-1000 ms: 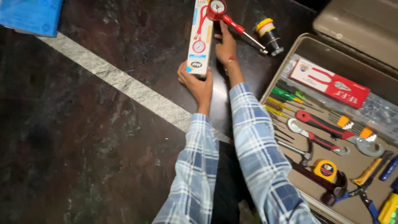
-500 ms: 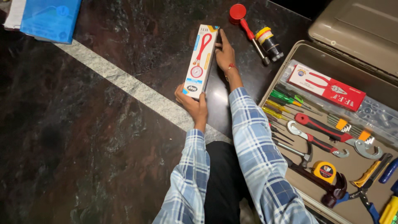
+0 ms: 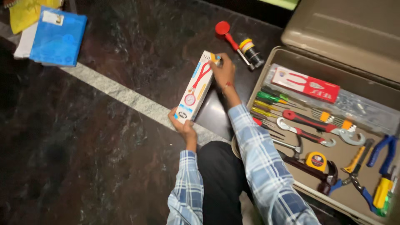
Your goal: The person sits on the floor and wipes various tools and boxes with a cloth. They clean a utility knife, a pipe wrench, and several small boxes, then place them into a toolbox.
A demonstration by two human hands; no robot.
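Holding long white carton (image 3: 195, 88) on dark floor (image 3: 104, 158) beside open toolbox (image 3: 266, 62): left hand (image 3: 180, 124) clasps near end, right hand (image 3: 222, 69) far end. Probably light, crushable; grip ends.

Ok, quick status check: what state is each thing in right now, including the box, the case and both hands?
Long white box: closed, flat on the dark floor, held at both ends.
Left hand: gripping the box's near end.
Right hand: gripping its far end.
Tool case: open, lid folded back, tools inside.
Red gauge tool: lying loose on the floor.
Blue packet: lying flat.
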